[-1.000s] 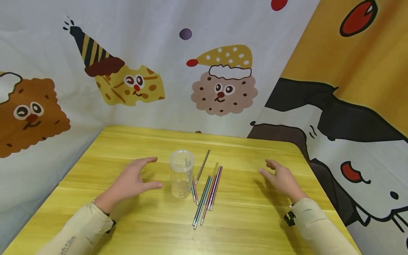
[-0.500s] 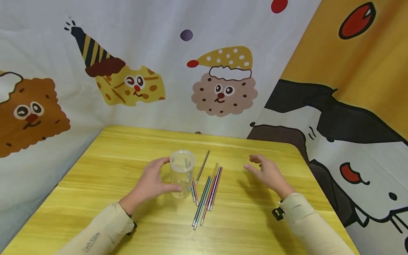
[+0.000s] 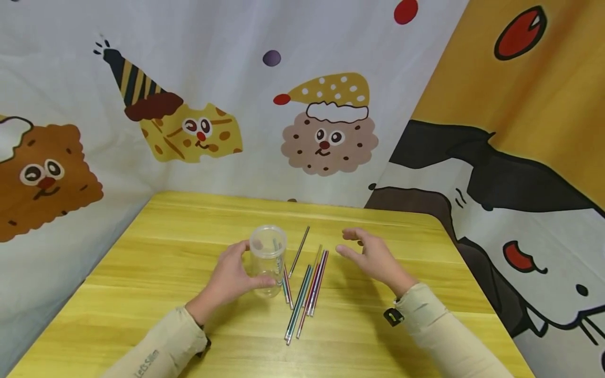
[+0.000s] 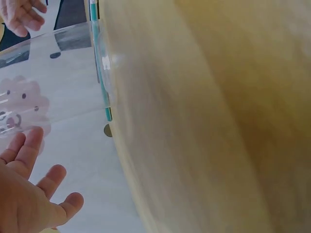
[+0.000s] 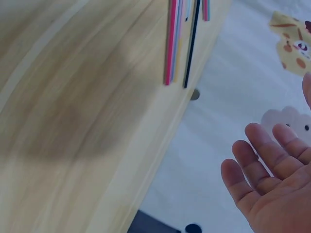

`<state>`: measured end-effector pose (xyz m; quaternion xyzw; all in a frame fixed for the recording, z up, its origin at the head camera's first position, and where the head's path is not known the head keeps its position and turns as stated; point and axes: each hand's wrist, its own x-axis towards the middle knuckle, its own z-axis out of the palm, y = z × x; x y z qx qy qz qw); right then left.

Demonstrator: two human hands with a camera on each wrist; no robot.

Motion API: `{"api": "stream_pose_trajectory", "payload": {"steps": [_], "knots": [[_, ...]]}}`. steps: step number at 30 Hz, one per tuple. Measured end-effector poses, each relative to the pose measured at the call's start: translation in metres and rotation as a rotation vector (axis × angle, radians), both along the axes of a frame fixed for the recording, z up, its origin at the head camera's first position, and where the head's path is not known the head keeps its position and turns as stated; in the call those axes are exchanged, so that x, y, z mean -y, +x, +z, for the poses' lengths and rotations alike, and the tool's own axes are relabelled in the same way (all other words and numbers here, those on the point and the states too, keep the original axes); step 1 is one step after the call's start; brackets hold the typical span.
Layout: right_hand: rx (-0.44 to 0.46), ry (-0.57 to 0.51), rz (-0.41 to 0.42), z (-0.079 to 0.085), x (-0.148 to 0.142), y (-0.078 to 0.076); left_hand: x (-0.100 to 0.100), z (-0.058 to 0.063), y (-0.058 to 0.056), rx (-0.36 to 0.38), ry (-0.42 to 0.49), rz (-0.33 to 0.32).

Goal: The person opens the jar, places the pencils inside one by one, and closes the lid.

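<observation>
Transparent cup (image 3: 268, 261) stands upright, gripped by the left hand (image 3: 230, 277), right hand (image 3: 375, 256) spread.

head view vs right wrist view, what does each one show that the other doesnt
Only the head view shows the clear plastic cylindrical cup, the left hand around it, thumb in front, and both beige sleeves.

Only the right wrist view shows the palm of the right hand.

Both share the right hand itself, thin straight coloured sticks, the yellow wood-grain table and the white cartoon-printed cloth.
</observation>
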<state>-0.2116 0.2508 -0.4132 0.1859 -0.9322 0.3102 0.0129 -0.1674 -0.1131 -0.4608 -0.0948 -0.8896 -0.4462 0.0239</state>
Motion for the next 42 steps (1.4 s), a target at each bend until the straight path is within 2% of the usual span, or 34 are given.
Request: {"api": "stream_pose_trajectory", "payload": {"steps": [8,15,23,31,42], "knots": [[-0.009,-0.028,0.063,0.009,0.027,0.006,-0.002,-0.002,-0.004,-0.002,0.007,-0.003],[0.002,-0.068,0.103,0.014,0.045,0.008,-0.008,-0.001,-0.015,0.014,0.049,-0.027],[-0.023,-0.139,0.13,0.032,0.069,0.004,-0.021,-0.002,-0.029,0.052,0.11,-0.045],[-0.045,-0.205,0.175,0.043,0.101,-0.003,-0.026,-0.001,-0.032,0.056,0.137,-0.074],[-0.041,-0.229,0.159,0.04,0.125,-0.009,-0.026,-0.001,-0.031,0.063,0.146,-0.095]]}}
